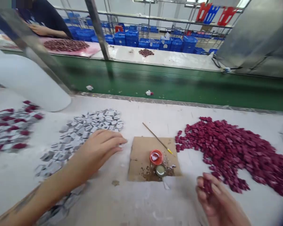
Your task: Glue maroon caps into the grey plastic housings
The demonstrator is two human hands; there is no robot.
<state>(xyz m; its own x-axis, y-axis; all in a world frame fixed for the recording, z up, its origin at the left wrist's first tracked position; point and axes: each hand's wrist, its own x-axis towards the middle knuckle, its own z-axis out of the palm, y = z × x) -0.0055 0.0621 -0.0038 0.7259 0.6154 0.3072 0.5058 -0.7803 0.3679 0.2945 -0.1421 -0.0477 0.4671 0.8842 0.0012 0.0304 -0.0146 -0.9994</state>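
My left hand [105,147] reaches palm down over the near edge of a pile of small light-grey pieces [85,128], its fingers stretched out to the right. Its thumb and palm side are hidden. My right hand [217,197] pinches a small maroon piece [207,186] between thumb and fingers, just in front of a big heap of maroon pieces [233,147]. Between the hands lies a stained cardboard sheet [141,150]. On it sit a small red-orange cup of liquid [156,157], a metal bottle cap [160,170] and a thin brush [158,138] lying slantwise.
At the left are joined grey-and-maroon pieces [16,128] beside a white rounded object [37,81]. A green conveyor belt [143,77] runs behind the table, past a metal post [97,28]. Across it, a person's arm [47,30] is beside a brown heap [63,45]. Blue bins [132,37] stand beyond.
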